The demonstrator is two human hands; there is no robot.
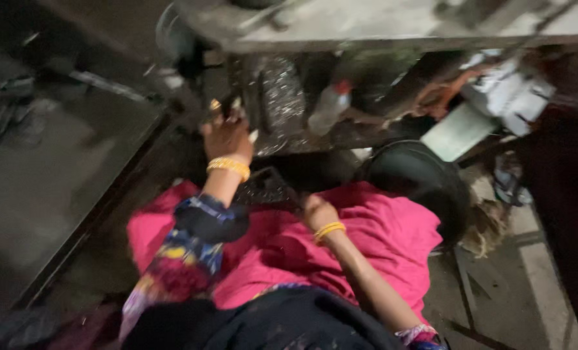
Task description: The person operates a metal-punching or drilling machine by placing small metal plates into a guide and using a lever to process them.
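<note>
Under grey workbench [379, 29], seated person works low, picture blurred. Pink cloth [379, 240] spread wide over lap, bunched, not yet drawn up to machine. Dark round bin [425, 178] beside it on floor. Plastic bottle [329, 107] lies on lower shelf. Left hand [227, 133] raised to dark machine part [185, 97] below bench edge, fingers curled about it; what exactly gripped, cannot tell. Right hand [319, 212] rests on cloth, fingers folded shut, pinching fabric.

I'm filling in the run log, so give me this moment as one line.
left hand: raised, at dark machine part, grip unclear | right hand: on pink cloth over lap | nearby: plastic bottle, dark round bowl
</note>
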